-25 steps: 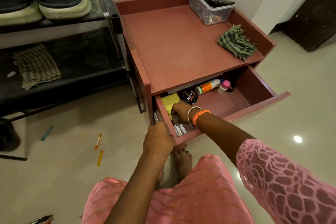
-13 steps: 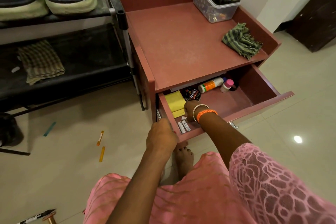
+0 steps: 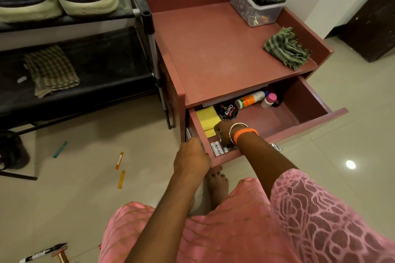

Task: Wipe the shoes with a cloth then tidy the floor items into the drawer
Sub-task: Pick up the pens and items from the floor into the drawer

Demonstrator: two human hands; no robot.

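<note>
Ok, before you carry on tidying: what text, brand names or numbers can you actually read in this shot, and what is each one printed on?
"Cherry": white lettering on the lid of the round black tin in the open drawer.
Orange-and-white bottle at the drawer's back: print on the label, too small to read.
Batteries by the right hand: markings too small to read.
Marker on the floor, bottom left: black lettering, too blurred to read.

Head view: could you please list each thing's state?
drawer: pulled open
right hand: reaching inside the drawer, over the batteries
left hand: at the drawer's near corner
green cloth: crumpled on cabinet top
polish tin: lid on
</note>
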